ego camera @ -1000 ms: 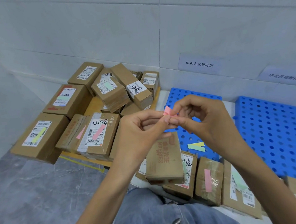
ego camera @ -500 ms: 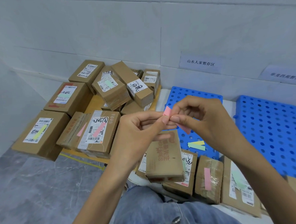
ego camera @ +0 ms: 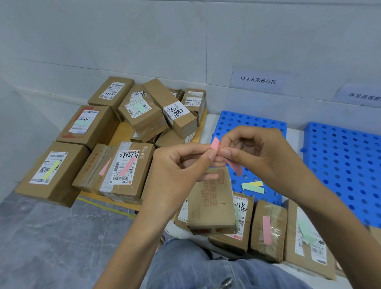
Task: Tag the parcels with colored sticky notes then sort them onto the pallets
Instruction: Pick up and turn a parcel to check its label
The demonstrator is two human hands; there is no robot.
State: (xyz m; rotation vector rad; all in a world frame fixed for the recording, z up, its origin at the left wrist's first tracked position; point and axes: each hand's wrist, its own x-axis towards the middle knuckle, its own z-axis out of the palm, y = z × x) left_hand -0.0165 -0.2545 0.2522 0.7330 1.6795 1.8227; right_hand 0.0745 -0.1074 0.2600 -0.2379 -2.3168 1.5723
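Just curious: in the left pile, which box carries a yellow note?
The box at the pile's front-left corner; the other notes there are pink or green.

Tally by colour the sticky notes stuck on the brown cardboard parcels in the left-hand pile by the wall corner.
Pink rectangular paper sticky notes: 2
Green rectangular paper sticky notes: 2
Yellow rectangular paper sticky note: 1
Total: 5
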